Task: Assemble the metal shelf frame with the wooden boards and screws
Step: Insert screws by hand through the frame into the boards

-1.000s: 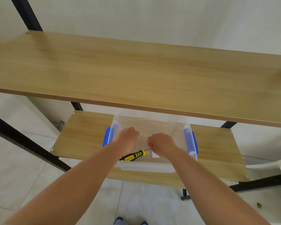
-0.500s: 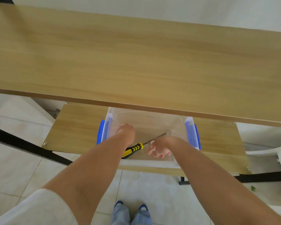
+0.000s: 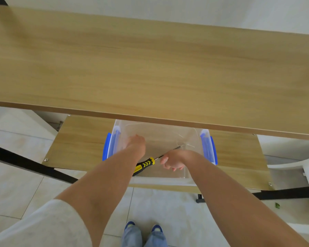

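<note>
Both hands are down in the clear bin (image 3: 168,179) w/ blue latches, parked on the lower board (image 3: 82,139) under the top board (image 3: 150,68), probably so tools and screws stay within reach. Left hand (image 3: 135,143) is turned away; can't tell if it holds anything. Right hand (image 3: 172,162) has fingers loosely curled, nothing visible in them, just beside the screwdriver (image 3: 146,164) lying slanted in the bin. Corner screws (image 3: 46,159) already sit in the lower board.
</note>
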